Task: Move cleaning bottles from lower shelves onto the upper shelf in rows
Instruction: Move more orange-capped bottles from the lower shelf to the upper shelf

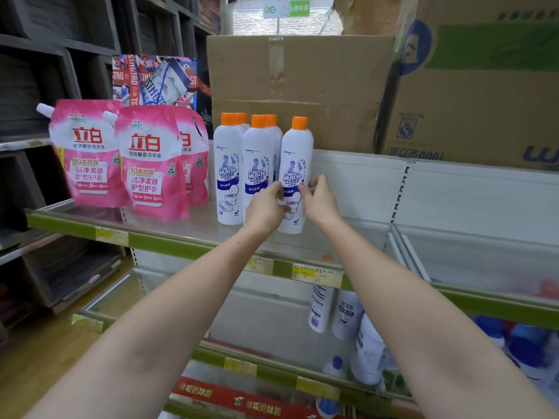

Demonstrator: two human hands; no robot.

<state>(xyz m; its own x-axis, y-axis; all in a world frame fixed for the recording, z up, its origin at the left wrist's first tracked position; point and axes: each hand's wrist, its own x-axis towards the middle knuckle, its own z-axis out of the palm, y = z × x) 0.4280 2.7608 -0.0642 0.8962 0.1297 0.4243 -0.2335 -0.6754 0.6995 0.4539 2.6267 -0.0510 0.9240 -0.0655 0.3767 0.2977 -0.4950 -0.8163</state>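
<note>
Fingers (279, 189) of the left hand (266, 208) and of the right hand (319, 201) curl round the lower body of the rightmost white bottle (295, 164), holding it upright at centre frame on the upper shelf (187, 244). Four more orange-capped bottles (230, 170) stand in pairs just to its left. Risk, as a judgement: a nudge sideways while squaring the row could topple these narrow neighbours. Labels read "Mr Muscle". Pink pouches (151, 164), centre left, carry "立白" and "10大功效". Cardboard boxes (299, 89) fill the upper right. Further bottles (367, 349) wait on the lower shelf (272, 373), lower right.
</note>
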